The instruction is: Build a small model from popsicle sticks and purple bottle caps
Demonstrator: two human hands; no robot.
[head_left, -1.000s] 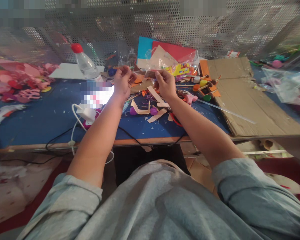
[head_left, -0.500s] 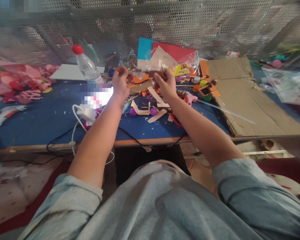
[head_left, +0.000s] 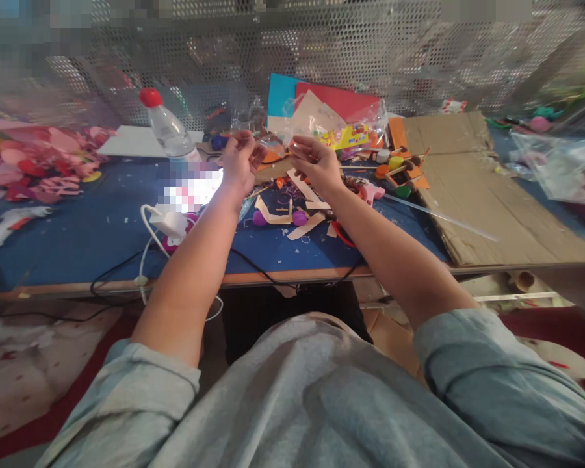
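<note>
Above the back middle of the table, my left hand is closed in a pinch. What its fingertips hold is too small to make out. Facing it across a small gap is my right hand, its fingers curled towards the thumb; anything between them is hidden or blurred. Clear plastic and orange scraps show behind the gap. Below the hands lies a bent cream strip with purple blobs at its ends. A loose cream strip lies near my right hand, with a pink glue gun farther right.
A bottle with a red cap stands left of my hands, beside a bright screen and a white charger. Pink pieces are heaped at the far left. Cardboard covers the right side. Coloured sheets lean behind.
Half a second ago a brown strip showed at my right fingers; it is no longer visible. The right hand has turned and its fingers have shifted slightly left. My left hand stays nearly in place.
</note>
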